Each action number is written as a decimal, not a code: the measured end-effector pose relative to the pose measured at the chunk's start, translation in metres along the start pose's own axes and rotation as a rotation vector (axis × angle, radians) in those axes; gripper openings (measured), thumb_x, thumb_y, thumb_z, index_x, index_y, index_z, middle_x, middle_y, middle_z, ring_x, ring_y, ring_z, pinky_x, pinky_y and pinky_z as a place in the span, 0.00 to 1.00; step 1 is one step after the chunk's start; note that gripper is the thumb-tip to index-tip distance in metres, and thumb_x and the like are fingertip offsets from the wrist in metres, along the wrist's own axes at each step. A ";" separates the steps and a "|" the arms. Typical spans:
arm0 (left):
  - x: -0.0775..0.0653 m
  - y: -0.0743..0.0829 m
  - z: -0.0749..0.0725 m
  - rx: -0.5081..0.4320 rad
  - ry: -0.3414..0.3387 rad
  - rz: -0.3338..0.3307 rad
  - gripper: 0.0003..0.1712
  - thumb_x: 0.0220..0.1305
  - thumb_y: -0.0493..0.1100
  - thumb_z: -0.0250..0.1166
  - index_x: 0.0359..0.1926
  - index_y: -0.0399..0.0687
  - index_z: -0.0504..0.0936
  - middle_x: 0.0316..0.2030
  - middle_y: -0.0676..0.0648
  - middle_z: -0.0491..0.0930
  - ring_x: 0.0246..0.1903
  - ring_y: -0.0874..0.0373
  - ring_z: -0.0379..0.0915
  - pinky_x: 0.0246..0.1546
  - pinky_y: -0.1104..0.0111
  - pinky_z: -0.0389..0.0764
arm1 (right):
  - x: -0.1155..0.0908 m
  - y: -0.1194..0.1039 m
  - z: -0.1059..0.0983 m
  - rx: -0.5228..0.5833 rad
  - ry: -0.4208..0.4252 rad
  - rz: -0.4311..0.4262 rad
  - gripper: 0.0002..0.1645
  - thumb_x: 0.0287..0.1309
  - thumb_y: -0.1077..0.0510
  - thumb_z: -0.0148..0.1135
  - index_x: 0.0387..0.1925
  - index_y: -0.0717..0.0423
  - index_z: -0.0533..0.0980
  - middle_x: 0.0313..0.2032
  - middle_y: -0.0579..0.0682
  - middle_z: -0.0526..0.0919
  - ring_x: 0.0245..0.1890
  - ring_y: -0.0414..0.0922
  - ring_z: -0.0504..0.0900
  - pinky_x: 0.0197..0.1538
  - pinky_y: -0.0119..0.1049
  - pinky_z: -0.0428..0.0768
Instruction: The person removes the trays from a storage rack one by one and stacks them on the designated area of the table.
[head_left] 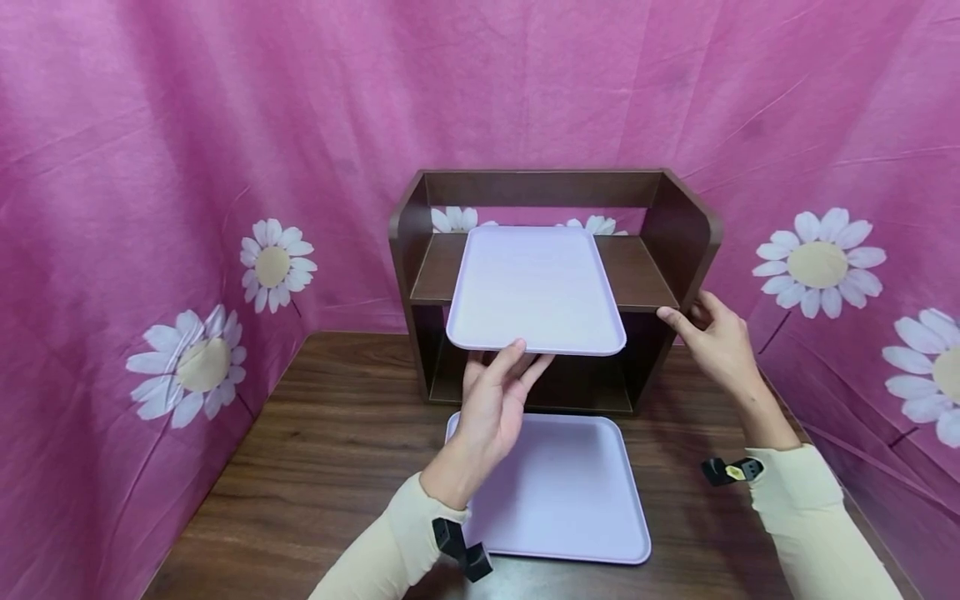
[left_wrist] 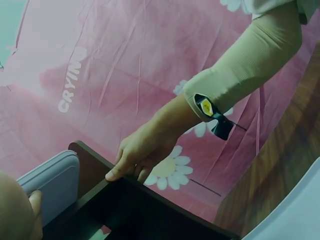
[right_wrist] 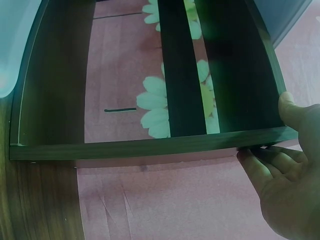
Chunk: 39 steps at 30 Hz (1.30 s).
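Extending forward from left grip: upper tray; right grip holds shelf.

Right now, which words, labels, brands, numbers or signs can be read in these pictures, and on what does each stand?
"CRYING": white letters on the pink cloth, in the left wrist view.
Yellow patch on the black device at the right sleeve: any marking is too small to read.
Upper tray, lower tray, shelf: no readable text.
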<state>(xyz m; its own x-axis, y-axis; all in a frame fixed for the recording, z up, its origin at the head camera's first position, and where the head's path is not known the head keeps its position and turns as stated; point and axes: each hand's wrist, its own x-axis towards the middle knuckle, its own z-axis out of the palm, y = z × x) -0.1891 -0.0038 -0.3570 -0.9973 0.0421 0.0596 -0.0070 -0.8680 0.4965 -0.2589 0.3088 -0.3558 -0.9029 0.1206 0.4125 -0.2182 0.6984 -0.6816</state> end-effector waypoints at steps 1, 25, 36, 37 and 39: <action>0.000 0.000 0.000 -0.001 0.009 0.014 0.26 0.73 0.26 0.60 0.67 0.47 0.67 0.55 0.44 0.82 0.59 0.49 0.84 0.69 0.44 0.79 | 0.000 0.000 0.000 0.003 -0.001 0.000 0.34 0.71 0.40 0.68 0.65 0.60 0.76 0.56 0.67 0.86 0.39 0.22 0.73 0.40 0.17 0.69; -0.004 0.005 -0.004 -0.024 0.140 0.107 0.25 0.74 0.33 0.65 0.64 0.46 0.65 0.54 0.45 0.80 0.57 0.49 0.85 0.64 0.46 0.84 | -0.001 0.001 0.002 0.043 0.011 0.000 0.32 0.70 0.42 0.70 0.64 0.57 0.77 0.34 0.13 0.77 0.28 0.24 0.77 0.33 0.18 0.71; 0.000 0.012 -0.008 0.006 0.183 0.127 0.17 0.73 0.36 0.67 0.57 0.44 0.71 0.48 0.47 0.84 0.52 0.52 0.87 0.62 0.47 0.86 | 0.000 0.003 0.002 0.004 0.031 0.003 0.30 0.69 0.41 0.70 0.62 0.56 0.78 0.29 0.11 0.75 0.30 0.27 0.74 0.36 0.22 0.68; 0.000 0.012 -0.008 0.007 0.190 0.127 0.16 0.73 0.36 0.67 0.56 0.44 0.72 0.48 0.47 0.85 0.52 0.52 0.87 0.62 0.47 0.86 | 0.000 0.003 0.002 0.003 0.029 0.002 0.30 0.69 0.41 0.70 0.61 0.56 0.78 0.28 0.12 0.75 0.29 0.27 0.74 0.35 0.22 0.68; 0.000 0.013 -0.009 0.008 0.201 0.127 0.15 0.73 0.36 0.67 0.55 0.45 0.73 0.47 0.47 0.85 0.51 0.53 0.88 0.62 0.47 0.86 | 0.000 0.003 0.002 0.003 0.024 0.000 0.29 0.69 0.41 0.70 0.60 0.56 0.78 0.27 0.14 0.76 0.28 0.27 0.74 0.34 0.23 0.68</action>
<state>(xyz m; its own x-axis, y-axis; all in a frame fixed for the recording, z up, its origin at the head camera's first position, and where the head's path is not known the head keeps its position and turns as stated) -0.1899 -0.0197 -0.3587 -0.9846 -0.1674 -0.0510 0.1195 -0.8561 0.5029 -0.2603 0.3093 -0.3588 -0.8940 0.1371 0.4266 -0.2192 0.6965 -0.6832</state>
